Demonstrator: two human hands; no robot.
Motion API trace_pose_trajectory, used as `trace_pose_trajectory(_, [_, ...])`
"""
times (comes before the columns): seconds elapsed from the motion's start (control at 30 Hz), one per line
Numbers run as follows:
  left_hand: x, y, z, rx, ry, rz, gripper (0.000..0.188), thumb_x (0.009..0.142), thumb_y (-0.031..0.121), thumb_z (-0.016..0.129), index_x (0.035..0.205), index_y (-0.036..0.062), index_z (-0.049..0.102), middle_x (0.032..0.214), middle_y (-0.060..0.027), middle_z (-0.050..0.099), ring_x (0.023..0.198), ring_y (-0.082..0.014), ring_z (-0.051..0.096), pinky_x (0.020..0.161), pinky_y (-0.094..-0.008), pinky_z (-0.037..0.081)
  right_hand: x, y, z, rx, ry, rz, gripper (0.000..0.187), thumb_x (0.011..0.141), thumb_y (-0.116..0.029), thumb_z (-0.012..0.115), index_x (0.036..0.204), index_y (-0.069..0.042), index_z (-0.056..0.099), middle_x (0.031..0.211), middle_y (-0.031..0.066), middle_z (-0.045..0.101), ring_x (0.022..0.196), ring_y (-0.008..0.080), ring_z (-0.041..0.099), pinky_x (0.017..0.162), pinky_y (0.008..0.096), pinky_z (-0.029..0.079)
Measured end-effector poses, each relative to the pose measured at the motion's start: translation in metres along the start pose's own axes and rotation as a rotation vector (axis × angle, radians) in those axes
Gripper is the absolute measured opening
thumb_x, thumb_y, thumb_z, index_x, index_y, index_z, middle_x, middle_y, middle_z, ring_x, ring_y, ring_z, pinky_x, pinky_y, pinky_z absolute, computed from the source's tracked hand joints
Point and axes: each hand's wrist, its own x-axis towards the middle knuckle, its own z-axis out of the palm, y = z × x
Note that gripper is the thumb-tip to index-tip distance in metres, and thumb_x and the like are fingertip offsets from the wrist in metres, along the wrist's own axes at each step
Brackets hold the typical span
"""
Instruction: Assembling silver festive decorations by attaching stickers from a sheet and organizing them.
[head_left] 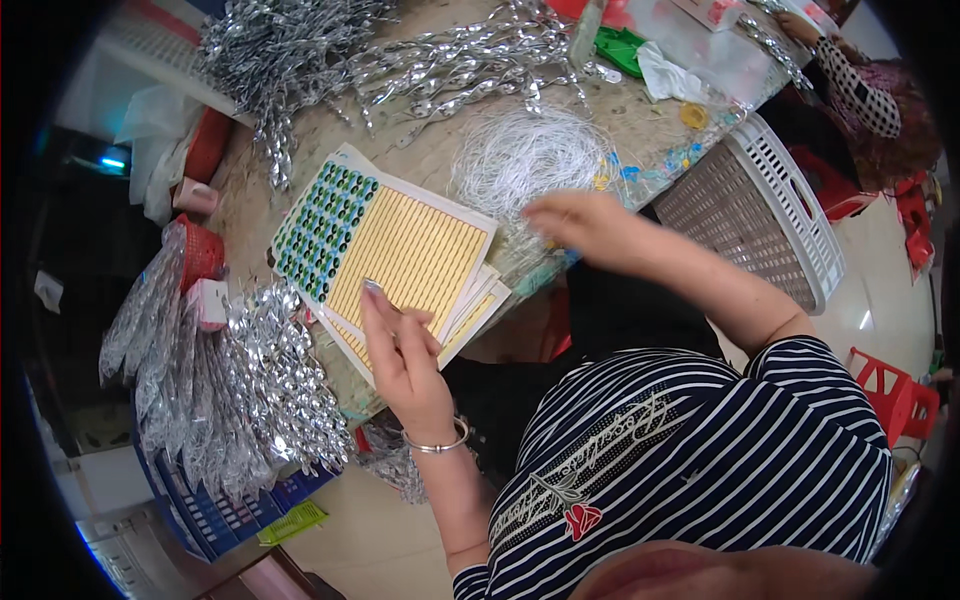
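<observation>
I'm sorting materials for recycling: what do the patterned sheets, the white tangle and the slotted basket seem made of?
Patterned sheets: probably paper, smooth; their stacked edges look thin and flat.
White tangle: fine, slightly shiny strands, perhaps synthetic cord; the fibre stays unclear.
Slotted basket: likely moulded plastic, smooth-rimmed, with regular openings.

Patterned sheets (425,230), stacked askew, flat at the edge of a worktable (415,165); topmost marked with green, blue and black rounds beside gold strips. White cord (530,150), heaped in a loose tangle; just beside the sheets.
</observation>
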Motion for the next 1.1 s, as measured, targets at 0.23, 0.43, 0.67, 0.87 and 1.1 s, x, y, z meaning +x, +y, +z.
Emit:
trace_pose_trajectory(0.23, [-0.075, -0.040, -0.008, 0.061, -0.347, -0.426, 0.047, 0.094, 0.004, 0.050, 0.139, -0.0003, 0.039, 0.091, -0.0064, 0.064, 0.066, -0.0066, 0.052, 0.060, -0.0196, 0.044, -0.018, 0.093, -0.112, -0.418, 0.441, 0.019, 0.023, 0.089, -0.013, 0.058, 0.108, 0.000, 0.062, 0.096, 0.0145, 0.063, 0.089, 0.0260, 0.061, 0.079, 0.0336, 0.048])
trace_pose_trajectory(0.43, [-0.089, -0.039, 0.006, 0.053, -0.409, -0.514, 0.047, 0.093, 0.004, 0.053, 0.138, 0.0019, 0.042, 0.085, -0.0049, 0.064, 0.067, -0.0063, 0.053, 0.064, -0.0200, 0.046, -0.001, 0.129, -0.139, -0.741, 0.574, -0.037, 0.024, 0.086, -0.015, 0.060, 0.106, -0.001, 0.060, 0.102, 0.0161, 0.057, 0.090, 0.0306, 0.060, 0.080, 0.0366, 0.048])
trace_pose_trajectory(0.67, [-0.094, -0.039, 0.014, 0.074, -0.464, -0.444, 0.047, 0.094, 0.006, 0.052, 0.139, 0.0021, 0.040, 0.088, -0.0054, 0.062, 0.070, -0.0072, 0.053, 0.066, -0.0198, 0.045, 0.005, 0.133, -0.135, -0.718, 0.518, 0.139, 0.020, 0.085, -0.024, 0.061, 0.091, -0.005, 0.061, 0.096, 0.0148, 0.060, 0.089, 0.0345, 0.059, 0.075, 0.0422, 0.047])
trace_pose_trajectory(0.87, [-0.088, -0.029, 0.017, 0.056, -0.398, -0.439, 0.047, 0.093, 0.006, 0.052, 0.138, 0.0017, 0.041, 0.088, -0.0049, 0.063, 0.068, -0.0059, 0.053, 0.061, -0.0176, 0.042, -0.008, 0.077, -0.113, -0.094, 0.382, 0.191, 0.019, 0.093, -0.022, 0.056, 0.088, -0.004, 0.055, 0.077, 0.0030, 0.055, 0.069, 0.0115, 0.053, 0.061, 0.0249, 0.043])
trace_pose_trajectory(1.1, [-0.080, -0.018, 0.013, 0.030, -0.243, -0.484, 0.041, 0.087, 0.001, 0.061, 0.127, -0.0027, 0.050, 0.086, -0.0035, 0.062, 0.068, -0.0063, 0.054, 0.061, -0.0199, 0.046, -0.025, -0.012, -0.040, 0.573, -0.139, 0.216, 0.018, 0.098, -0.024, 0.050, 0.092, -0.007, 0.051, 0.070, -0.0034, 0.049, 0.058, 0.0037, 0.042, 0.051, 0.0179, 0.034])
